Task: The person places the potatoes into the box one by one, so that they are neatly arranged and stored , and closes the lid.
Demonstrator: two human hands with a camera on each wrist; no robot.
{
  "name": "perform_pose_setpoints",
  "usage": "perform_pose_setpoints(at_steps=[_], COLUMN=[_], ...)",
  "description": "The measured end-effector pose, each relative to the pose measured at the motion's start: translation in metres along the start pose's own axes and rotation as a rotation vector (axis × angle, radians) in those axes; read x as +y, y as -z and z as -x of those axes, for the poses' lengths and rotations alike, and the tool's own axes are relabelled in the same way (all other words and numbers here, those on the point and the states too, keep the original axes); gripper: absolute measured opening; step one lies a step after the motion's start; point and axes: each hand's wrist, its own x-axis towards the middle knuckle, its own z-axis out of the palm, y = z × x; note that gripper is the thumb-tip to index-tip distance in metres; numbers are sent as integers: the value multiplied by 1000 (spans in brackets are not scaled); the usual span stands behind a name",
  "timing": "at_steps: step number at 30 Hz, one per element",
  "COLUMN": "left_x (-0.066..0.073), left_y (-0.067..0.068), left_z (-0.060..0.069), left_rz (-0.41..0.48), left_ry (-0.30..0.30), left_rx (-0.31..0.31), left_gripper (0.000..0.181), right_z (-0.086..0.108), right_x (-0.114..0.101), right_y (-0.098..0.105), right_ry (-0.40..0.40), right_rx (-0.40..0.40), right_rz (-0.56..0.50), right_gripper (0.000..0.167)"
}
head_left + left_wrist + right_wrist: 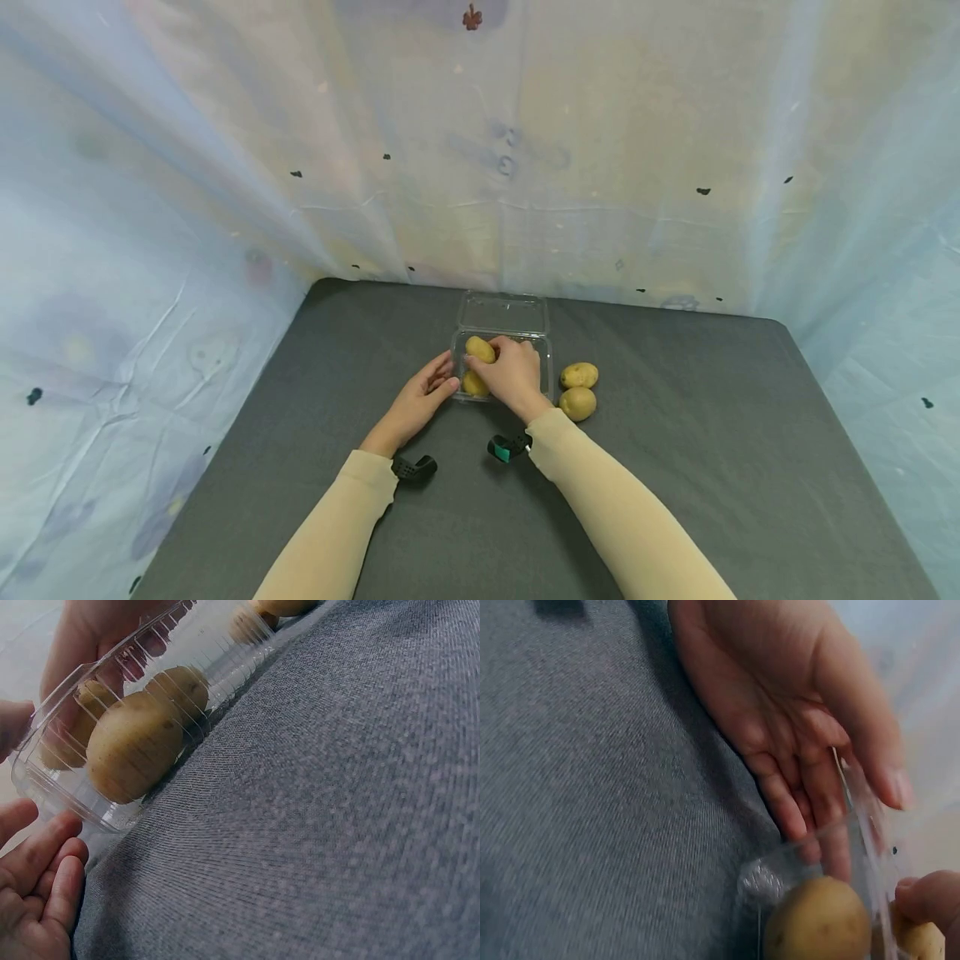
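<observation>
A clear plastic clamshell box (546, 371) stands on the table with its lid (504, 315) folded back. My right hand (516, 371) reaches into it and grips a potato (480, 349) by thumb and fingers at the left end. Beside that one, nearer to me, lies another potato (474, 384). A third potato (189, 688) shows through the ribbed wall in the left wrist view. My left hand (420, 400) is at the box's left side, fingers loosely extended and holding nothing; whether it touches the wall I cannot tell.
Two potatoes, one farther (579, 375) and one nearer (577, 404), lie on the grey-covered table (675, 467) just right of the box. A pale patterned curtain (600, 167) hangs behind the table and along both sides. Black straps are on both wrists.
</observation>
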Motion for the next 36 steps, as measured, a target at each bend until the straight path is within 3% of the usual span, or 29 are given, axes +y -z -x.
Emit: perform_pose_setpoints(at_steps=[9,18,29,36], left_x=[1,2,3,-1], left_y=[-1,-1,0,0], left_z=[0,0,1,0], left_rz=[5,26,6,16], left_ry=[-4,-9,-20,-21], left_rx=[7,-14,-8,-3], left_gripper=[67,68,67,67], right_z=[-7,-5,-2,1], right_x=[-11,-16,-17,-13], right_y=[-11,-10,-10,-4], right_ry=[-97,-23,-3,6], right_rx=[-28,-83,-101,-67], right_rz=[146,295,364,281], right_gripper=[53,46,37,33])
